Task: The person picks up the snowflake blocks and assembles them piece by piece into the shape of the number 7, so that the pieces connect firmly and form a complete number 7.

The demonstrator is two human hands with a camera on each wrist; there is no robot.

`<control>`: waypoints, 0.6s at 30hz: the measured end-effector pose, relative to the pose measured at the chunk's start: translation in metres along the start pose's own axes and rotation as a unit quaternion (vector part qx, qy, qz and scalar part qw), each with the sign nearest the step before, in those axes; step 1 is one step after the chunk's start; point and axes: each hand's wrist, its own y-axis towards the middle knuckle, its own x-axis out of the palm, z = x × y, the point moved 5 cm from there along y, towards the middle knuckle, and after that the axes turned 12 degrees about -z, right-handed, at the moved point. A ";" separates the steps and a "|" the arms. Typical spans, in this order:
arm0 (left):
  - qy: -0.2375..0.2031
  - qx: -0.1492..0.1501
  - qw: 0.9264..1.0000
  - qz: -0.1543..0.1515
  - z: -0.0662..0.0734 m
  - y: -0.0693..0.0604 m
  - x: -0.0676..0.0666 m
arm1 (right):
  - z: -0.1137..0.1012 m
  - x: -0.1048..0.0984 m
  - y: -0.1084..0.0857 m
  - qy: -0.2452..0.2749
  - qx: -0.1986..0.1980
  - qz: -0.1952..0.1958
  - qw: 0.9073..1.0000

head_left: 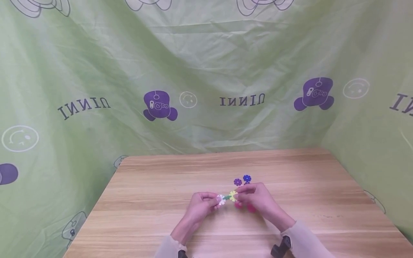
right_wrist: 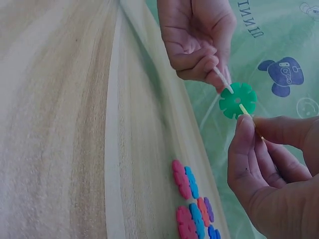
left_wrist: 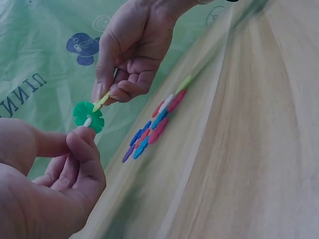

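My left hand pinches a white notched snowflake disc between thumb and fingers. With thumb and fingertips, my right hand pinches a yellow snowflake disc. Between them is a green snowflake disc, seen nearly face-on in both wrist views. White and yellow discs stand edgewise to the green one, meeting it at opposite sides, and seem slotted into its rim. The joined discs are held above the table. Fingertips cover part of the white and yellow discs.
Loose snowflake discs lie on the wooden table beneath and behind my right hand. Among them are a purple disc, a blue disc and a pink disc. A green printed curtain hangs behind the table and along its sides.
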 end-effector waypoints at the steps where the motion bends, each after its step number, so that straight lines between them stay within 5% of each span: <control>1: 0.000 0.001 1.000 0.002 0.000 0.000 0.001 | 0.000 0.000 0.000 0.002 0.000 -0.002 1.000; 9: -0.008 0.006 1.000 0.009 -0.002 0.000 0.003 | -0.004 0.001 -0.002 -0.002 -0.011 -0.007 1.000; 18: -0.026 0.006 1.000 -0.012 0.000 -0.001 0.001 | -0.021 -0.023 -0.004 -0.159 -0.060 0.043 0.985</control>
